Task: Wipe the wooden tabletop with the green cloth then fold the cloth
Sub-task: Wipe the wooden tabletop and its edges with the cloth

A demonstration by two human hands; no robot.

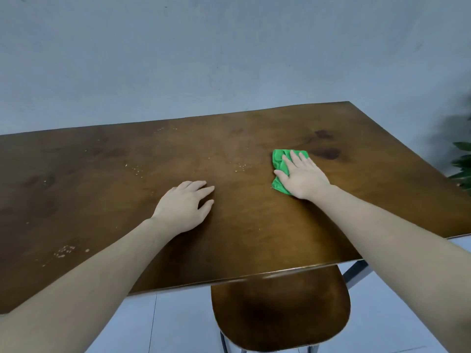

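We press our right hand (303, 177) flat on the green cloth (281, 165), fingers (297, 159) spread wide over it, toward the right side of the wooden counter (127, 174). Our left hand (183, 205) rests palm down on the bare wood near the middle, fingers loosely curled and holding nothing. Pale crumbs (139, 170) dot the counter to the left, and a chair (280, 309) sits tucked under its near edge.

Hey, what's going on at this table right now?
A person is wiping a wooden tabletop. The right hand presses flat on a bunched green cloth near the table's right side, while the left hand rests bare on the wood. Crumbs are scattered to the left, and the cloth is not yet folded.
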